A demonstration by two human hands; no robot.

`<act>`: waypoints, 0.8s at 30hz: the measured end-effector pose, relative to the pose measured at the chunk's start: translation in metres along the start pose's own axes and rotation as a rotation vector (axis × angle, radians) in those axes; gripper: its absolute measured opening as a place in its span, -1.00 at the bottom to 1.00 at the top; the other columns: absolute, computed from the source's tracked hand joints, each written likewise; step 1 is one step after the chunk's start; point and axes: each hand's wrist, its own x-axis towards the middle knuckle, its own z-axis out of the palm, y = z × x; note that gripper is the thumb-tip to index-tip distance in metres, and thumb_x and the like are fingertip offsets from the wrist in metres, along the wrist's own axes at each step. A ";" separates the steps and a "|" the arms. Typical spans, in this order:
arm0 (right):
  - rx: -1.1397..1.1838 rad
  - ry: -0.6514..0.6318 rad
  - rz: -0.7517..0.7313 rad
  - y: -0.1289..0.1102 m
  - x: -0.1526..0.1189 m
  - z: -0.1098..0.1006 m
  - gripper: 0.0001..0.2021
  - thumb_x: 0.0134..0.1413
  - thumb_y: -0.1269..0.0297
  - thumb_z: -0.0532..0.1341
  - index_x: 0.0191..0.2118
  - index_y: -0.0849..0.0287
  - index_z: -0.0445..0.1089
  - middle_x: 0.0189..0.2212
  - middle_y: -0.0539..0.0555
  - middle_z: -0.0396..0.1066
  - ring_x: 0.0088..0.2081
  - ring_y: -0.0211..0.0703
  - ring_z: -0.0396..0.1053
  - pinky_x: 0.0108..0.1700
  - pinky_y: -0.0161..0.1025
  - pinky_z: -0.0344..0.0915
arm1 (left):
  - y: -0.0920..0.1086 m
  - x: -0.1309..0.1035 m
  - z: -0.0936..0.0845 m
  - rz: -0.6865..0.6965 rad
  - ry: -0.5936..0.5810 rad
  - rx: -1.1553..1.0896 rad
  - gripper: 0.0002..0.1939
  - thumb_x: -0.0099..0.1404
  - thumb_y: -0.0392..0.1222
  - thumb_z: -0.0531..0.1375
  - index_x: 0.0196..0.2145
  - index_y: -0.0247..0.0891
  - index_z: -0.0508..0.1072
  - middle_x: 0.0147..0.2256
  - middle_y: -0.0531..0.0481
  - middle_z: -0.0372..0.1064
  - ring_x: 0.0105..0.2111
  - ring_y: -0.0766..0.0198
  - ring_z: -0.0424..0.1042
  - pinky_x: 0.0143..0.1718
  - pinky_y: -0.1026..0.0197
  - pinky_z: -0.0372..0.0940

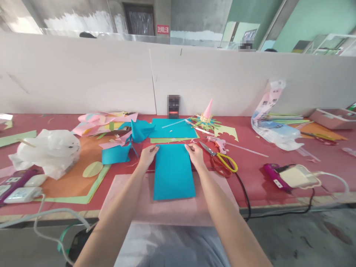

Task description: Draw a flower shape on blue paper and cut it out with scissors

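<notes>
A blue sheet of paper [174,172] is held by its two far corners above a pale pink board [125,200]. My left hand [148,154] pinches the far left corner between thumb and fingers. At the far right corner, my right hand [195,152] grips the sheet the same way. Just right of that hand lie scissors [222,159] with yellow and red handles and a pink glue gun [218,144]. Beyond the sheet, more blue paper [174,129] lies flat on the table. A pink paper cone [208,110] with a fringed base stands behind it.
On the left are blue paper scraps [115,154], orange paper [75,174], a white plastic bag [48,150] and a power strip [16,185]. To the right sit a plastic packet [278,129], another power strip [278,177] and a pink bin [335,118]. A white partition [111,78] borders the back.
</notes>
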 end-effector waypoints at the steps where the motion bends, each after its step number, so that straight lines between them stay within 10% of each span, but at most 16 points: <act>1: 0.001 0.000 -0.002 0.000 0.000 0.000 -0.60 -0.06 -0.12 0.17 -0.50 0.18 0.33 -0.59 0.03 0.36 -0.52 -0.18 0.28 -0.43 -0.29 0.16 | -0.001 0.000 0.000 0.003 0.010 0.006 -0.53 0.03 0.21 0.14 -0.49 -0.31 0.49 -0.53 -0.01 0.41 -0.43 0.18 0.36 -0.39 0.23 0.19; 7: 0.013 0.028 0.020 0.001 0.000 -0.001 -0.62 -0.06 -0.10 0.17 -0.48 0.18 0.34 -0.58 0.04 0.36 -0.51 -0.18 0.27 -0.44 -0.29 0.15 | -0.001 0.001 0.000 -0.004 -0.052 -0.034 -0.52 0.02 0.23 0.16 -0.44 -0.31 0.51 -0.49 0.00 0.43 -0.40 0.19 0.35 -0.36 0.26 0.18; 14: 0.002 0.048 -0.011 0.006 0.001 0.000 -0.61 -0.03 -0.10 0.16 -0.48 0.18 0.34 -0.63 -0.02 0.28 -0.55 -0.24 0.18 -0.47 -0.30 0.10 | -0.003 0.001 0.002 0.045 -0.125 0.058 -0.47 0.03 0.26 0.12 -0.73 -0.23 0.10 -0.71 0.16 -0.08 -0.62 0.41 -0.02 -0.56 0.29 -0.12; 24: 0.000 0.028 -0.004 0.009 0.003 0.003 -0.61 -0.04 -0.11 0.17 -0.49 0.17 0.33 -0.66 -0.04 0.27 -0.58 -0.24 0.16 -0.48 -0.30 0.08 | 0.001 -0.001 0.003 -0.003 -0.095 -0.010 -0.54 0.05 0.22 0.09 -0.66 -0.25 0.21 -0.66 0.12 0.05 -0.57 0.35 0.06 -0.54 0.30 -0.06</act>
